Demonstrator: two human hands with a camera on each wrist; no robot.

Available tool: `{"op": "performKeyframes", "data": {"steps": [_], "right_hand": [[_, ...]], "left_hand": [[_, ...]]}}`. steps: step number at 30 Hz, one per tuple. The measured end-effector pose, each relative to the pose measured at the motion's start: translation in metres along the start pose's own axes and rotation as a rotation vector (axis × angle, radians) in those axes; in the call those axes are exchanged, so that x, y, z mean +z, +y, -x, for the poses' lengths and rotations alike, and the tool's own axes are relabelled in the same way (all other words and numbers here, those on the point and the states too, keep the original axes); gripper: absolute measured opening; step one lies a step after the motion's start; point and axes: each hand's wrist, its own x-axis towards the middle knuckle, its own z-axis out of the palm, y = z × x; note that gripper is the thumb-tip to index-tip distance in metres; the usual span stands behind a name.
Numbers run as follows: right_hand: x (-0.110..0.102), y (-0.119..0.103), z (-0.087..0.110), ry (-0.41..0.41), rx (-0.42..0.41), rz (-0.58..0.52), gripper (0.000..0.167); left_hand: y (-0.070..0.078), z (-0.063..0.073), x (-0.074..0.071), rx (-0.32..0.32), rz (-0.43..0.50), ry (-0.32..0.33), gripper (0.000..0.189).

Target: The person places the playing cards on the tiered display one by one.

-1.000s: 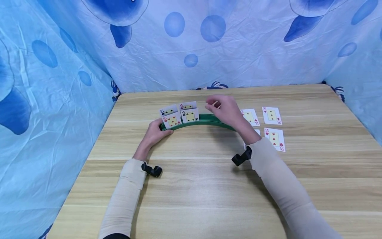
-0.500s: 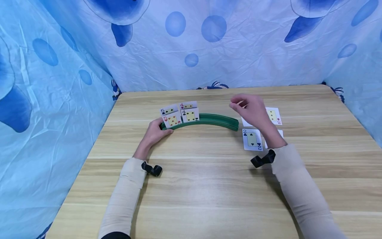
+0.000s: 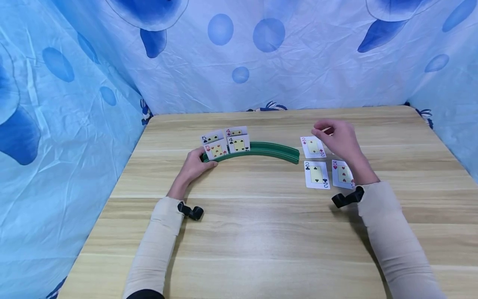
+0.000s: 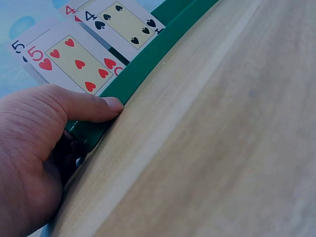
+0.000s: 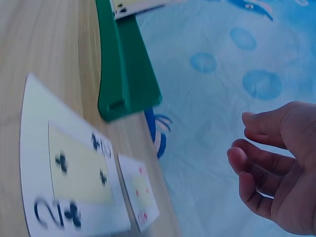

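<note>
My left hand (image 3: 193,167) grips the left end of a curved green card holder (image 3: 270,153), with the thumb (image 4: 94,106) along its front. Four of spades (image 3: 239,144) and five of hearts (image 3: 215,150) stand in its front slot. Behind them stand the four of diamonds (image 3: 236,132) and a black five (image 3: 211,137), partly covered. My right hand (image 3: 340,139), fingers loosely curled and holding nothing, is over the playing cards on the right. The two of diamonds (image 3: 313,147), two of clubs (image 3: 316,175) and three of hearts (image 3: 341,174) lie face up there; my hand hides another card.
The wooden table (image 3: 254,232) reaches back to a blue patterned curtain (image 3: 239,50), which also hangs along both sides. Black wrist cameras (image 3: 191,211) sit on both sleeves. The holder's right end is close to the two of diamonds.
My right hand has moved right, from above the holder to over the cards on the table, uncovering both twos. The left hand and the cards in the holder have stayed put.
</note>
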Motion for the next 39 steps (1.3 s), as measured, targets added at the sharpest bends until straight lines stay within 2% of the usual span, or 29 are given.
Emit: {"op": "performKeyframes", "data": {"steps": [8,18,32,39], "right_hand": [[-0.01,0.028,-0.001,-0.009,0.083,0.026,0.036],[-0.018,0.05,0.0,-0.058,0.134,0.064,0.036],[-0.024,0.078,-0.003,-0.24,0.27,0.121,0.063],[-0.026,0.091,-0.004,-0.311,0.256,0.172,0.074]], "left_hand": [[0.001,0.0,0.0,0.0,0.006,-0.004,0.056],[0.001,0.002,0.0,-0.003,0.003,-0.004,0.055],[0.003,0.002,0.0,-0.013,0.004,-0.006,0.057],[0.003,0.002,0.001,-0.015,-0.001,-0.002,0.055]]}}
